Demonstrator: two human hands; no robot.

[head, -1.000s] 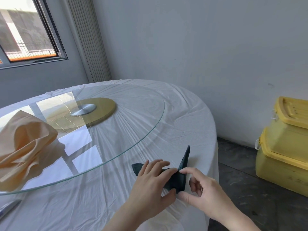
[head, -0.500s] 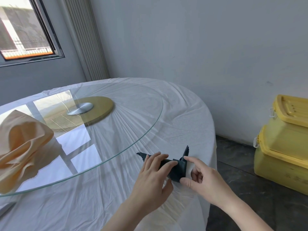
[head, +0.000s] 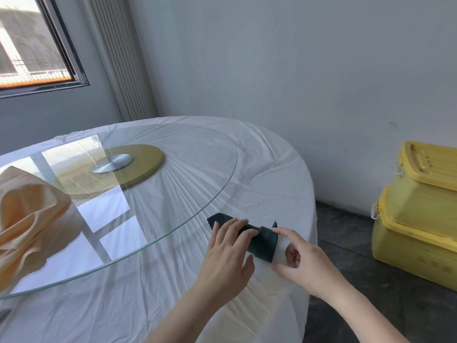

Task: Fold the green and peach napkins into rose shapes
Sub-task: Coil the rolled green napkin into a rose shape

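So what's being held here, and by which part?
The green napkin: the left hand grips its rolled middle, the right hand pinches the roll's right end.

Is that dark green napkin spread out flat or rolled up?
Rolled up. The green napkin lies as a tube on the white tablecloth, with the left hand curled over it and the right hand holding its wider end.
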